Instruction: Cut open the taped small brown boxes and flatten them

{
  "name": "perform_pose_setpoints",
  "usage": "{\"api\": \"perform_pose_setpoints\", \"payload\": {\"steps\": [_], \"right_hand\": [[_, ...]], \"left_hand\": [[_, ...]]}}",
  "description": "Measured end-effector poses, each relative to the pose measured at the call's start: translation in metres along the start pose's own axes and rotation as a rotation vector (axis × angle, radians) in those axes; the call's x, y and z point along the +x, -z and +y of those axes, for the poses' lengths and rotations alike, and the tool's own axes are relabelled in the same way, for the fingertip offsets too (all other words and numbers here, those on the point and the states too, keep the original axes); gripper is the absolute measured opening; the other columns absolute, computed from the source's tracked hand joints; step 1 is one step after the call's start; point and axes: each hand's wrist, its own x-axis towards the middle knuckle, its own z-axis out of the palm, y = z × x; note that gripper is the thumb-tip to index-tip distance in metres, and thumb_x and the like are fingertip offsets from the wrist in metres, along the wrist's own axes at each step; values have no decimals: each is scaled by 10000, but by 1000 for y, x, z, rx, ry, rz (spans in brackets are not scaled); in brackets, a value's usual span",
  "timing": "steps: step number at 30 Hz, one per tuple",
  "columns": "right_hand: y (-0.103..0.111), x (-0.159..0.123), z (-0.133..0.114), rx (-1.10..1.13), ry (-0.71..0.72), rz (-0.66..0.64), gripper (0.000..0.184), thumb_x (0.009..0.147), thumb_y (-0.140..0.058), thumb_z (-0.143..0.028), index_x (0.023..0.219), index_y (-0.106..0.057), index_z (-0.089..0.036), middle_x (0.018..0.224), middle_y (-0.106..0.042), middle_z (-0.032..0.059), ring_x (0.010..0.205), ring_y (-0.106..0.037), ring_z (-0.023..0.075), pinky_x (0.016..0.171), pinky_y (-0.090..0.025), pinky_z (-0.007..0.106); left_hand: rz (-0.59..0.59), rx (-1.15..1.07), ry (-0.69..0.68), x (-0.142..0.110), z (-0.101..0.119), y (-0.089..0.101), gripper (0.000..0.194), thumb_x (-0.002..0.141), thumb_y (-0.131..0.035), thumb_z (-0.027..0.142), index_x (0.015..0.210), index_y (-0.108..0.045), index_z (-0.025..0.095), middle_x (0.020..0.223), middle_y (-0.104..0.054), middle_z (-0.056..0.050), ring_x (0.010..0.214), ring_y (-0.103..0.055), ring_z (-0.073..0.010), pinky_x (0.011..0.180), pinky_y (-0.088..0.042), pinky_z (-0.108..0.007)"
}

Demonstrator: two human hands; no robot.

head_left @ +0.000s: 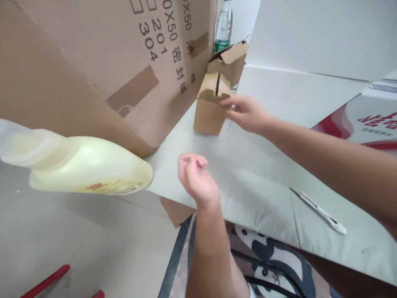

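The box (208,116) stands upright on the table (257,178), its edge met by the part-curled right hand (245,112), probably for steadying; whether it grips cannot be told. The left hand (198,180), half-open and empty, hangs apart, apparently unneeded; the knife (319,211) lies nearby, presumably for easy reach.

The small box (208,118) is plain brown card that looks smooth and not shiny, and the big box (102,45) is dull brown card too, a bit scuffed, with smooth brown tape (133,89) stuck on it. The pale yellow bottle (89,163) looks like smooth plastic with a soft shine, the water bottle (224,25) looks like clear, shiny plastic, and the craft knife (319,211) has a smooth white plastic-looking handle. The counter (254,190) has a pale, dull top like creased cloth, and the floor (71,227) looks hard and smooth.
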Motion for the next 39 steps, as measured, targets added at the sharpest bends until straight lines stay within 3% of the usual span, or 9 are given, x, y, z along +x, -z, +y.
{"api": "perform_pose_setpoints", "payload": {"steps": [4,7,12,20,23,27,31,35,39], "right_hand": [[54,-155,22,62,293,66,174,955,-597,-218,1023,-750,-266,1208,-783,51,1123,-757,233,1004,-628,367],[83,-258,24,21,395,-3,288,912,-579,-58,1064,-699,-272,1096,-793,33,963,-785,127,830,-627,174],[92,-346,25,20,398,-22,289,893,-543,-51,1084,-681,-218,1148,-758,94,1011,-756,160,843,-633,266],[108,-346,23,35,414,-43,114,975,-595,-206,1088,-603,-219,1215,-779,63,833,-679,141,745,-479,335],[104,-338,27,75,423,-60,219,992,-627,-275,1205,-604,-226,1071,-798,4,990,-668,174,863,-407,367],[85,-331,35,179,438,-156,201,996,-627,-349,1178,-631,-264,1386,-730,-54,1478,-459,246,1162,-232,424],[71,-324,37,153,471,-209,202,985,-607,-402,1120,-643,-257,1328,-741,-32,1513,-408,268,1270,-12,454],[77,-325,46,19,477,-48,186,992,-558,-433,1029,-641,-270,994,-727,-9,1271,-569,236,1307,-10,473],[87,-329,70,-198,264,258,214,913,-698,-459,1069,-632,-328,1012,-706,38,1230,-589,313,1288,-167,573]], "left_hand": [[10,222,-195,10,6,15,121,801,-618,278,791,-515,217,770,-492,12,751,-542,-134,726,-448,-269],[-356,504,-176,-3,0,9,269,854,-677,376,1096,-623,272,1228,-596,-63,1176,-599,-231,971,-515,-367],[-883,858,-163,-48,-11,-22,467,783,-806,360,1229,-677,306,1422,-489,-91,1413,-484,-299,1206,-436,-452],[-981,931,-177,-76,-28,-43,697,602,-757,112,1256,-605,298,1388,-463,-81,1286,-504,-276,1198,-426,-475],[-931,876,-92,-75,-29,-44,615,624,-712,134,1207,-598,292,1251,-520,-68,1153,-550,-256,1087,-484,-437],[-880,569,101,-75,-28,-49,503,638,-680,216,1124,-577,298,1074,-570,-53,937,-579,-224,898,-521,-375],[-835,391,233,-75,-25,-55,508,619,-656,275,1107,-528,323,1126,-629,-48,926,-621,-236,872,-535,-393],[-833,321,265,-75,-23,-57,545,584,-624,241,1114,-524,321,1043,-656,-35,1016,-659,-262,965,-531,-426],[-799,387,196,-75,-25,-55,502,603,-658,316,1082,-510,323,1043,-658,-32,1006,-665,-268,920,-540,-415]]}}
